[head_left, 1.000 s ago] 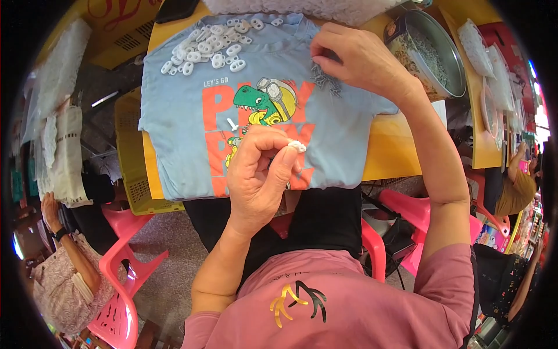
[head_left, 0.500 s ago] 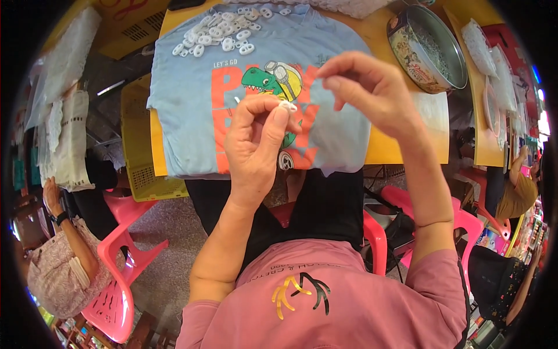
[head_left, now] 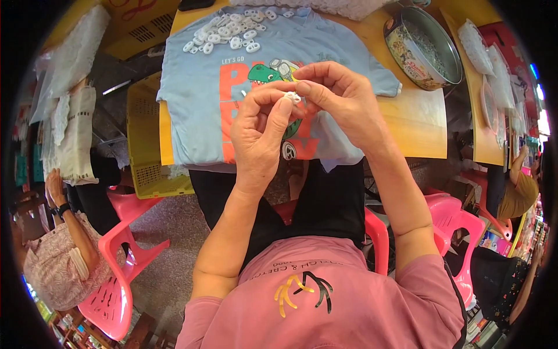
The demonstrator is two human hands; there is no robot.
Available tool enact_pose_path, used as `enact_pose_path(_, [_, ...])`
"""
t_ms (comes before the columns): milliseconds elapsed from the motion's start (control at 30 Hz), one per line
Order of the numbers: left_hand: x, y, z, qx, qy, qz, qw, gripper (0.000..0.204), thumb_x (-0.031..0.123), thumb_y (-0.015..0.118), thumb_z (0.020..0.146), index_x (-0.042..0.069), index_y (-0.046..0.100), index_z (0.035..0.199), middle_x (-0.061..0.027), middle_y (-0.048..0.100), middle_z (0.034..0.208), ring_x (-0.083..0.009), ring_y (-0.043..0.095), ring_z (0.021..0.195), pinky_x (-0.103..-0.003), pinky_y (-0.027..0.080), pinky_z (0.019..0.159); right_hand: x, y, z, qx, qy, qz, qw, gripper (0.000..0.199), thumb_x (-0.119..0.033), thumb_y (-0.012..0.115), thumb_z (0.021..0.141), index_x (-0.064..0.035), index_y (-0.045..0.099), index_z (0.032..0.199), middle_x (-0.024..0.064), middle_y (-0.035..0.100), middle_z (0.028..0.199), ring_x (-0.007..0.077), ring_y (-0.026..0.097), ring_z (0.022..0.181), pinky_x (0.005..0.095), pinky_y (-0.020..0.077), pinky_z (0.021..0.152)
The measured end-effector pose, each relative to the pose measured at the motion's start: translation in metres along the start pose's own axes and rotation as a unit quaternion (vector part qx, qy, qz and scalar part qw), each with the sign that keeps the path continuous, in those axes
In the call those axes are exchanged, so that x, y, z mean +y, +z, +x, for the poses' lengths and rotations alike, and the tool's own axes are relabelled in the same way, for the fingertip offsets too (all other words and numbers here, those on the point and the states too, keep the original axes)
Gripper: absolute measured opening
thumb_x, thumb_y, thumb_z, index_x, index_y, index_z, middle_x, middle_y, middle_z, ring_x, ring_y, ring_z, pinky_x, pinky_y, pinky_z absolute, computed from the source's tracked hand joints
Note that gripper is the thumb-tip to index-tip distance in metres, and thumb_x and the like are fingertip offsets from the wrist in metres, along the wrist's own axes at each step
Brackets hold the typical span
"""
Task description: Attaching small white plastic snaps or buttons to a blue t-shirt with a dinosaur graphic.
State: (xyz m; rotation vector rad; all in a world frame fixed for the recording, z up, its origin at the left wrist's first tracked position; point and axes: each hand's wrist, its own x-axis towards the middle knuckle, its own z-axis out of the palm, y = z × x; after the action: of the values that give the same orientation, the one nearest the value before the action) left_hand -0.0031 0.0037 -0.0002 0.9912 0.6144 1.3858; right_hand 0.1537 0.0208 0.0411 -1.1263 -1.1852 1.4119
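Small metal pieces in a printed tin beyond the right hand.

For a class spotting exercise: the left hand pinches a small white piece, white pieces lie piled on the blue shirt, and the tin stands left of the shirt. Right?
Not quite: the head view shows the tin right of the blue shirt, not left. The left hand does pinch a small white piece, and white pieces lie piled on the shirt.
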Motion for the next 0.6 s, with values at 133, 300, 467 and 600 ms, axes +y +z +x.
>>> enact_pose_path(133, [-0.0001, -0.0018, 0.0014, 0.010, 0.009, -0.006, 1.000, 0.009, 0.007, 0.055, 0.098, 0.000, 0.057, 0.104, -0.0114, 0.061, 0.115, -0.0114, 0.062, 0.086, -0.027, 0.052, 0.082, 0.0007, 0.0021, -0.0017, 0.005, 0.028, -0.018, 0.999, 0.023, -0.016, 0.068, 0.091, 0.0029, 0.065, 0.105, 0.0034, 0.066, 0.089, 0.0059, 0.058, 0.069, 0.0210, 0.0481, 0.062])
enact_pose_path(300, [0.0019, 0.0010, 0.0007, 0.013, 0.009, -0.045, 0.999, 0.010, 0.007, 0.055, 0.098, 0.000, 0.056, 0.104, -0.0124, 0.062, 0.113, -0.0125, 0.063, 0.086, -0.028, 0.053, 0.081, 0.0022, 0.0067, -0.0064, 0.043, -0.003, 0.002, 0.999, 0.021, -0.016, 0.067, 0.093, 0.0027, 0.066, 0.103, 0.0024, 0.065, 0.082, 0.0058, 0.057, 0.067, 0.0208, 0.0479, 0.060])
enact_pose_path(467, [0.0021, 0.0034, 0.0003, 0.031, -0.006, -0.022, 0.999, 0.010, 0.008, 0.055, 0.098, 0.000, 0.055, 0.104, -0.0101, 0.064, 0.103, -0.0130, 0.064, 0.081, -0.027, 0.053, 0.077, -0.0027, 0.0018, -0.0093, 0.033, -0.040, -0.047, 0.998, 0.018, -0.014, 0.063, 0.095, 0.0018, 0.066, 0.102, 0.0025, 0.065, 0.081, 0.0067, 0.058, 0.067, 0.0215, 0.0488, 0.060])
enact_pose_path(600, [0.0006, 0.0044, -0.0016, 0.041, -0.016, 0.002, 0.999, 0.010, 0.008, 0.057, 0.097, 0.001, 0.054, 0.103, -0.0067, 0.065, 0.092, -0.0117, 0.064, 0.077, -0.025, 0.052, 0.071, -0.0034, -0.0015, -0.0084, -0.006, -0.047, -0.092, 0.995, 0.017, -0.013, 0.059, 0.097, 0.0014, 0.065, 0.103, 0.0026, 0.064, 0.082, 0.0076, 0.059, 0.068, 0.0225, 0.0496, 0.060])
